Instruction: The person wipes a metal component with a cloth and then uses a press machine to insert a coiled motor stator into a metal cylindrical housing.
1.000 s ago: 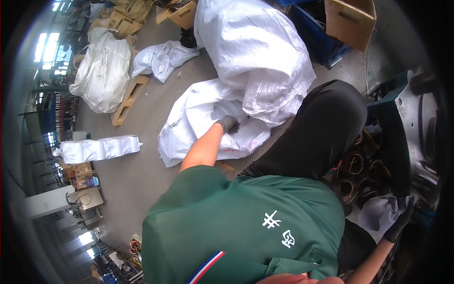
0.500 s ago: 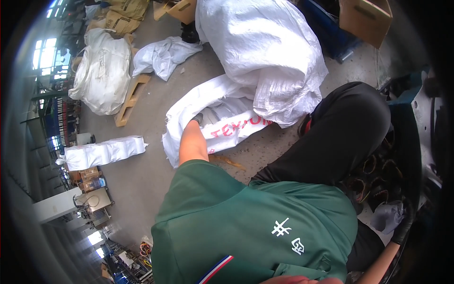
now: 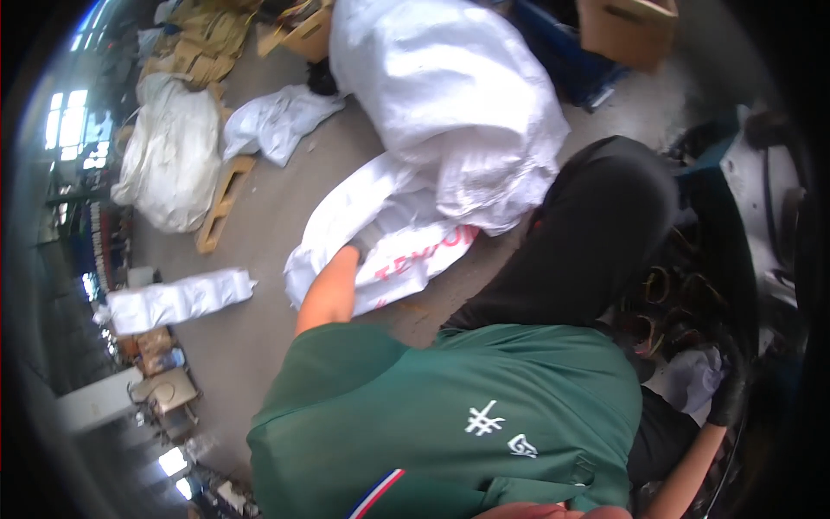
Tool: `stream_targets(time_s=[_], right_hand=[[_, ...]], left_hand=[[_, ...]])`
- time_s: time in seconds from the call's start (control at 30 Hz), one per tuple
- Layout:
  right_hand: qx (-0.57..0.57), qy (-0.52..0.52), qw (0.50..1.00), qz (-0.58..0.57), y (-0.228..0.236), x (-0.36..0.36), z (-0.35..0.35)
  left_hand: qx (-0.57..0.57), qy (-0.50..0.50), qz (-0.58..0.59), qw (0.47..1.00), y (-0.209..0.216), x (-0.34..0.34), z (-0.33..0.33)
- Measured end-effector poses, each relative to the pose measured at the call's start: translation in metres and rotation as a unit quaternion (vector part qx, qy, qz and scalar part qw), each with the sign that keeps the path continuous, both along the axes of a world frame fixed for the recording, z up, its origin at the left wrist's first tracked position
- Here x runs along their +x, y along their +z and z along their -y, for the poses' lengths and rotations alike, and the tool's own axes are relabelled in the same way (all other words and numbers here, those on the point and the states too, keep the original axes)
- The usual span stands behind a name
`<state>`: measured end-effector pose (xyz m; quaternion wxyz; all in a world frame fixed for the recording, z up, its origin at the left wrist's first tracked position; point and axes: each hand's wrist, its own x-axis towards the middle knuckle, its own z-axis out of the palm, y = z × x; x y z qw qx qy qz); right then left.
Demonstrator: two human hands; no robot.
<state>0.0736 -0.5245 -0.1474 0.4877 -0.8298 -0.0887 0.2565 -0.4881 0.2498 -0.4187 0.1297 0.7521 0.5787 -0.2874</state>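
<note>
A white woven sack (image 3: pixel 327 227) with red printing lies on the floor in front of me, its mouth turned towards me. My left hand (image 3: pixel 355 255) reaches into that mouth; only the edge of a dark glove shows, and the fingers are hidden. Behind the opening bulges a big, full white sack (image 3: pixel 450 82). At the lower right my right hand (image 3: pixel 731 391), in a black glove, is beside a crumpled pale bag (image 3: pixel 692 379). Its fingers blend into the dark surroundings, so I cannot tell whether they grip anything.
Dark rounded parts (image 3: pixel 661 303) lie at the right, beyond my bent knee (image 3: pixel 618 208). Left on the floor are a long white wrapped bundle (image 3: pixel 181 301), a wooden pallet (image 3: pixel 226 203) with a white sack (image 3: pixel 173 160), and a loose pale bag (image 3: pixel 278 125). A tan box (image 3: pixel 627 30) stands far right.
The whole view has shifted, so the sacks appear further left. My right gloved hand shows more fully beside the pale bag. My left hand is still in the sack's mouth.
</note>
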Motion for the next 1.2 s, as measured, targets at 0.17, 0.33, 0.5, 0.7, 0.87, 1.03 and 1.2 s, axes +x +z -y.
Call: stream_targets(time_s=[0.17,0.33,0.5,0.7,0.87,1.03,1.2], right_hand=[[-0.025,0.003,0.993,0.117,0.023,-0.006,-0.041],[0.147,-0.069,0.987,-0.017,0.068,-0.013,-0.11],[0.245,0.003,0.969,-0.028,0.087,-0.025,-0.156],[0.259,-0.029,0.96,0.106,0.079,-0.03,-0.152],[0.257,-0.06,0.943,0.201,0.07,0.0,-0.123],[0.386,-0.09,0.914,-0.085,0.059,-0.004,-0.108],[0.411,-0.121,0.885,-0.179,0.042,-0.015,-0.092]], left_hand=[[-0.039,-0.079,0.013,0.996,0.02,0.029,0.008],[-0.022,-0.082,0.263,0.961,0.148,0.114,-0.015],[-0.134,-0.079,0.651,0.743,0.382,0.278,0.081],[-0.261,-0.27,0.684,0.626,0.423,0.465,0.213],[-0.58,-0.259,0.611,0.472,0.393,0.547,0.335],[-0.484,-0.475,0.595,0.432,0.34,0.548,0.397],[-0.72,-0.146,0.493,0.466,0.344,0.55,0.392]])
